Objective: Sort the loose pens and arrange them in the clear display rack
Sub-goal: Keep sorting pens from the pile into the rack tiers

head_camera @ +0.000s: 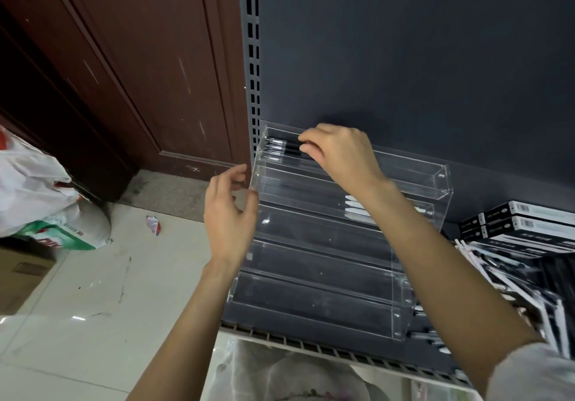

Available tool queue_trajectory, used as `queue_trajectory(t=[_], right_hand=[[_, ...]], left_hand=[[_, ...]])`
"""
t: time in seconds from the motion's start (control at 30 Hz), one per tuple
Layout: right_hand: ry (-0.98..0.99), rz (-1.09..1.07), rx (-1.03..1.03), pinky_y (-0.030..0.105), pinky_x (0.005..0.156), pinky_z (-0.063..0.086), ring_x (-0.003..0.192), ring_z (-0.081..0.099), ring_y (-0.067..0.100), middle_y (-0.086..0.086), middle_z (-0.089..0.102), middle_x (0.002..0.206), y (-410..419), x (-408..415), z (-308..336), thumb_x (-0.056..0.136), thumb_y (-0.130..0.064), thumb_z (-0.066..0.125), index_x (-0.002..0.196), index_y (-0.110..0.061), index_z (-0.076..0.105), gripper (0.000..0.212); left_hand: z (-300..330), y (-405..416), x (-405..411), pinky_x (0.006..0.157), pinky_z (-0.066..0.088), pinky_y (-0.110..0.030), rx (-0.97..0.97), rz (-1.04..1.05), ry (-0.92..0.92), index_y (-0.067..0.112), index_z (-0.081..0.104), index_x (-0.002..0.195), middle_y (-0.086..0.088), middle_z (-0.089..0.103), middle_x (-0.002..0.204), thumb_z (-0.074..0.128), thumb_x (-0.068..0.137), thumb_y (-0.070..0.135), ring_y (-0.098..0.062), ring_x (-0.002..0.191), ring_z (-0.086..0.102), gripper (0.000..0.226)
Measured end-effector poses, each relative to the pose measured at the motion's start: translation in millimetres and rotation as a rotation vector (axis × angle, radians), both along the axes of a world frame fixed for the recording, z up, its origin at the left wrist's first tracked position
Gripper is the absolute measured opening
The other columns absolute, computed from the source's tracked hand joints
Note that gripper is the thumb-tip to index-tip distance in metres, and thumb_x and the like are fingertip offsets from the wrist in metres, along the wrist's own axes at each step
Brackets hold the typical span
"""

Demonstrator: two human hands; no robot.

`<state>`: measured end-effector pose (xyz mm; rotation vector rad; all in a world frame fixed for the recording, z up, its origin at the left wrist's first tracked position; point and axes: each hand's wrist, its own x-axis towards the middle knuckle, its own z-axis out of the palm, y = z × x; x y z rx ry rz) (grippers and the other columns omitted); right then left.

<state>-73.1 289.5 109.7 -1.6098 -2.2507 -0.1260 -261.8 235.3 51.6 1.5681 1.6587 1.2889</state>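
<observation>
Right hand [339, 152] over the rack's top tier, fingers curled down, tips pinching the dark ends of the pens [281, 148] lying there. Left hand [231, 211] at the rack's left wall, fingers loosely curled and relaxed, thumb and fingertips at the clear edge, gripping nothing that can be seen. Rack [326, 264] clear, stepped, several tiers deep, standing on a dark shelf [311, 343] against a dark back panel [420, 58]. Top tier: a few pens side by side at the left end. Third tier down: a few white-tipped pens [353, 206], partly hidden behind the right forearm. Lower tiers: contents hard to tell. Right of the rack: stacked black-and-white boxes [525, 223] and a blurred heap of packs [513, 276]. Left, on the tiled floor: white plastic bags [34, 189], a cardboard box [21, 273].
</observation>
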Motion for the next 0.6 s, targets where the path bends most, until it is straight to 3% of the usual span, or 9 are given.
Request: queue_trajectory(t=[0.07,0.17,0.33,0.47,0.53,0.6], right_hand=[[0.212,0.013,0.037,0.031,0.064,0.055,0.072,0.066,0.015,-0.002,0.07,0.087,-27.9,8.2,4.3,0.091,-0.026,0.061,0.105,-0.015,0.069,0.02],[0.403,-0.077,0.141,0.029,0.071,0.055,0.083,0.067,0.012,-0.001,0.071,0.095,-91.8,26.3,-4.5,0.094,-0.02,0.057,0.111,-0.012,0.068,0.021],[0.492,-0.445,0.129,0.025,0.081,0.049,0.088,0.063,0.013,0.001,0.07,0.099,-218.8,67.9,-49.4,0.091,-0.014,0.056,0.11,-0.009,0.068,0.023],[0.512,-0.794,-0.031,0.019,0.073,0.045,0.08,0.064,0.017,0.004,0.068,0.101,-307.2,111.7,-83.3,0.089,-0.01,0.06,0.11,-0.017,0.068,0.024],[0.46,-0.909,-0.087,0.011,0.065,0.038,0.071,0.062,0.013,0.006,0.068,0.1,-337.9,133.3,-95.9,0.083,0.001,0.066,0.108,-0.018,0.069,0.032],[0.444,-0.977,-0.133,0.012,0.064,0.041,0.073,0.061,0.011,0.006,0.069,0.097,-359.5,157.2,-105.0,0.077,0.006,0.068,0.106,-0.017,0.07,0.037]], left_hand=[[7.7,-8.7,6.5,0.076,0.045,-0.027,0.15,0.002,-0.006,0.017,0.058,0.108,0.007,0.054,0.094,0.056,0.088,0.017,-0.009,0.086,0.051,0.02],[15.5,-28.3,22.7,0.064,0.043,-0.025,0.322,-0.196,-0.056,0.018,0.055,0.102,0.003,0.052,0.075,0.051,0.09,0.022,-0.006,0.07,0.049,0.013],[13.9,-69.3,74.4,0.055,0.043,-0.021,0.328,-0.701,-0.019,0.023,0.054,0.103,0.01,0.052,0.073,0.052,0.09,0.023,-0.006,0.06,0.048,0.014],[-3.2,-109.0,125.6,0.065,0.048,-0.024,0.169,-1.066,0.176,0.027,0.054,0.11,0.013,0.058,0.083,0.052,0.088,0.029,-0.003,0.074,0.054,0.022],[-15.1,-128.0,150.4,0.067,0.048,-0.025,0.043,-1.165,0.256,0.029,0.054,0.114,0.016,0.058,0.09,0.054,0.088,0.032,-0.002,0.08,0.054,0.026],[-28.3,-144.0,176.7,0.071,0.048,-0.026,-0.072,-1.21,0.318,0.027,0.055,0.116,0.016,0.058,0.097,0.059,0.089,0.03,-0.001,0.083,0.054,0.028]])
